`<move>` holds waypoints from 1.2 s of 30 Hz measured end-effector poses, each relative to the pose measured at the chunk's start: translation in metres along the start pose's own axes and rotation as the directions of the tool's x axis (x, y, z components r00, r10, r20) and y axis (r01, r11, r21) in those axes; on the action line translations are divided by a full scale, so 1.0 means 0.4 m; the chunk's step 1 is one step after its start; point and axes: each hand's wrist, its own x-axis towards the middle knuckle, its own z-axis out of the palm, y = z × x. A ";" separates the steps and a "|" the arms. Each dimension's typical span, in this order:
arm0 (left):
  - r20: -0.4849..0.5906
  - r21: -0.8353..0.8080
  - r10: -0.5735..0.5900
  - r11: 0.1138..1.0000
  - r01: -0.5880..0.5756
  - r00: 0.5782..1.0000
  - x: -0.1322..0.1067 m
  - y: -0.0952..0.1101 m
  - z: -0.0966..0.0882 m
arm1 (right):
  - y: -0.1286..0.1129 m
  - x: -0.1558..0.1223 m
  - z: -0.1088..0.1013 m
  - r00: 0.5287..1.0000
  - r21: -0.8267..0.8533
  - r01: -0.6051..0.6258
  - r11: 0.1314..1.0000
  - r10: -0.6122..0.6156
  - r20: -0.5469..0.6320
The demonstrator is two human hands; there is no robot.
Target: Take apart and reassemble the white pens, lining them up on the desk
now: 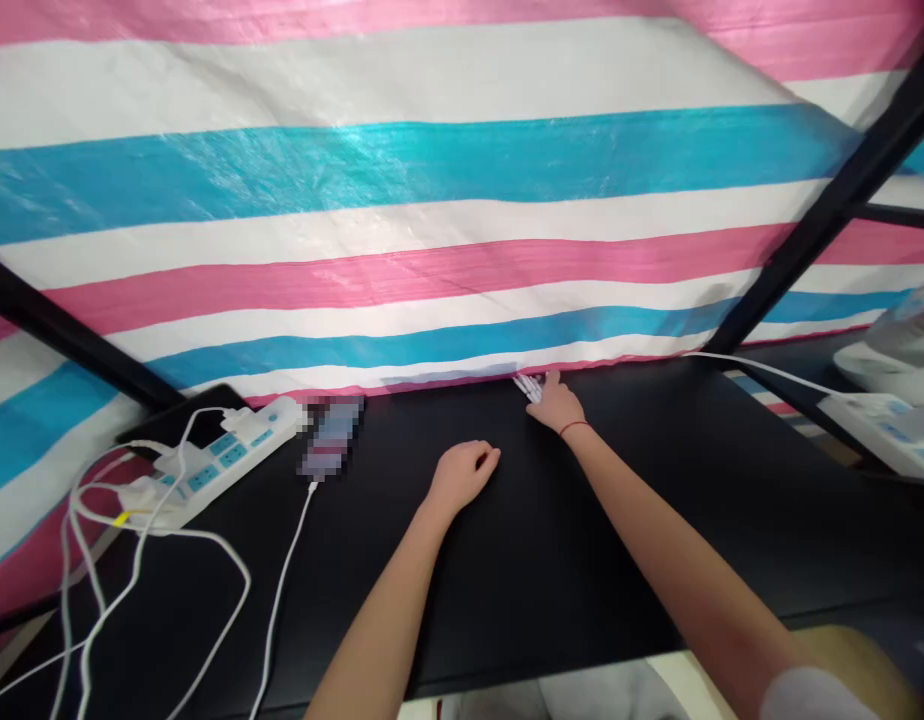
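My right hand [558, 404] reaches to the far edge of the black table [657, 520], where its fingers close on a small bundle of thin white sticks [528, 385] lying against the striped tarp. A red string circles that wrist. My left hand [463, 470] rests on the tabletop nearer to me, fingers loosely curled, with nothing visible in it.
A pink, white and blue striped tarp [432, 200] hangs behind the table. A white power strip [214, 460] with plugs and white cables lies at left, beside a blurred phone [331, 435]. Black frame bars [829, 210] cross at right, near a second power strip [882, 425].
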 end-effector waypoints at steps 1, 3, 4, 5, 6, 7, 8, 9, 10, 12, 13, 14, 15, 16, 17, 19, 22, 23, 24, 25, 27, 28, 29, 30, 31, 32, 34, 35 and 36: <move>0.001 -0.001 0.002 1.000 -0.002 1.000 0.000 0.000 0.000 | 0.000 0.006 -0.005 1.000 0.016 -0.008 1.000 0.007 0.019; 0.003 0.000 0.004 1.000 -0.004 1.000 0.000 0.000 -0.001 | 0.002 0.014 -0.016 0.999 0.029 -0.015 0.999 0.014 0.036; 0.005 0.002 0.002 1.000 -0.002 1.000 0.000 0.001 -0.001 | 0.003 0.014 -0.021 0.999 0.036 -0.014 0.999 0.013 0.045; 0.006 0.005 -0.001 1.000 0.001 1.000 0.000 0.002 -0.001 | 0.005 0.011 -0.025 0.998 0.046 -0.010 0.999 0.007 0.058; 0.008 0.006 -0.005 1.000 0.005 1.000 -0.001 0.003 -0.001 | 0.006 0.004 -0.027 0.997 0.061 0.000 0.998 -0.004 0.075; 0.008 0.003 -0.009 1.000 0.009 1.000 -0.001 0.004 -0.001 | 0.006 -0.007 -0.028 0.995 0.081 0.013 0.997 -0.021 0.095; 0.004 -0.009 -0.014 1.000 0.014 1.000 -0.001 0.006 0.000 | 0.005 -0.023 -0.025 0.991 0.112 0.031 0.993 -0.045 0.124; -0.005 -0.030 -0.022 0.999 0.022 1.000 -0.002 0.008 0.001 | 0.003 -0.044 -0.019 0.986 0.151 0.047 0.987 -0.070 0.151; -0.020 -0.057 -0.036 0.998 0.034 0.999 -0.002 0.009 0.002 | 0.000 -0.067 -0.011 0.980 0.193 0.066 0.979 -0.100 0.173; -0.058 -0.129 -0.089 0.988 0.080 0.994 -0.004 0.012 0.004 | -0.011 -0.118 0.012 0.949 0.402 0.122 0.908 -0.225 0.220; -0.077 -0.169 -0.127 0.979 0.113 0.989 -0.004 0.013 0.005 | -0.018 -0.142 0.025 0.932 0.500 0.134 0.856 -0.281 0.230; -0.090 -0.207 -0.168 0.967 0.147 0.982 -0.005 0.014 0.006 | -0.025 -0.164 0.036 0.922 0.550 0.144 0.823 -0.313 0.228; -0.098 -0.243 -0.204 0.954 0.176 0.974 -0.005 0.014 0.007 | -0.031 -0.183 0.046 0.918 0.561 0.152 0.814 -0.326 0.224; -0.103 -0.276 -0.235 0.940 0.199 0.967 -0.006 0.015 0.008 | -0.037 -0.198 0.053 0.918 0.558 0.168 0.813 -0.335 0.211; -0.105 -0.305 -0.259 0.927 0.217 0.960 -0.006 0.015 0.009 | -0.042 -0.210 0.057 0.917 0.542 0.206 0.815 -0.354 0.184; -0.107 -0.348 -0.289 0.907 0.237 0.951 -0.006 0.018 0.010 | -0.048 -0.226 0.059 0.902 0.497 0.316 0.808 -0.419 0.106; -0.113 -0.377 -0.314 0.891 0.252 0.943 -0.007 0.026 0.010 | -0.046 -0.239 0.055 0.875 0.461 0.416 0.784 -0.482 0.030; -0.118 -0.376 -0.322 0.890 0.258 0.939 -0.007 0.029 0.010 | -0.044 -0.242 0.054 0.875 0.462 0.418 0.782 -0.483 0.026; -0.123 -0.371 -0.333 0.889 0.268 0.935 -0.008 0.031 0.009 | -0.042 -0.245 0.054 0.878 0.463 0.412 0.785 -0.477 0.027; -0.129 -0.361 -0.347 0.889 0.281 0.929 -0.008 0.033 0.009 | -0.039 -0.247 0.054 0.882 0.459 0.405 0.791 -0.470 0.031; -0.149 -0.324 -0.365 0.896 0.303 0.919 -0.009 0.032 0.011 | -0.035 -0.249 0.057 0.888 0.437 0.395 0.808 -0.457 0.043; -0.164 -0.298 -0.363 0.905 0.305 0.917 -0.009 0.030 0.013 | -0.033 -0.250 0.058 0.891 0.419 0.393 0.819 -0.452 0.048; -0.181 -0.267 -0.352 0.916 0.299 0.918 -0.009 0.027 0.016 | -0.032 -0.250 0.058 0.893 0.398 0.393 0.829 -0.447 0.049; -0.201 -0.232 -0.334 0.930 0.286 0.921 -0.009 0.023 0.018 | -0.031 -0.251 0.058 0.895 0.378 0.395 0.837 -0.443 0.045; -0.223 -0.194 -0.311 0.943 0.270 0.924 -0.009 0.019 0.022 | -0.030 -0.251 0.057 0.897 0.361 0.398 0.843 -0.440 0.038; -0.242 -0.155 -0.285 0.955 0.253 0.927 -0.009 0.015 0.025 | -0.029 -0.252 0.055 0.898 0.347 0.402 0.847 -0.439 0.029; -0.269 -0.077 -0.244 0.970 0.232 0.932 -0.009 0.011 0.029 | -0.028 -0.252 0.051 0.896 0.328 0.417 0.848 -0.444 0.008; -0.275 -0.042 -0.232 0.972 0.229 0.933 -0.010 0.010 0.031 | -0.028 -0.252 0.049 0.894 0.322 0.426 0.845 -0.448 -0.007; -0.274 -0.011 -0.222 0.974 0.227 0.936 -0.011 0.011 0.031 | -0.027 -0.251 0.047 0.892 0.317 0.434 0.843 -0.450 -0.025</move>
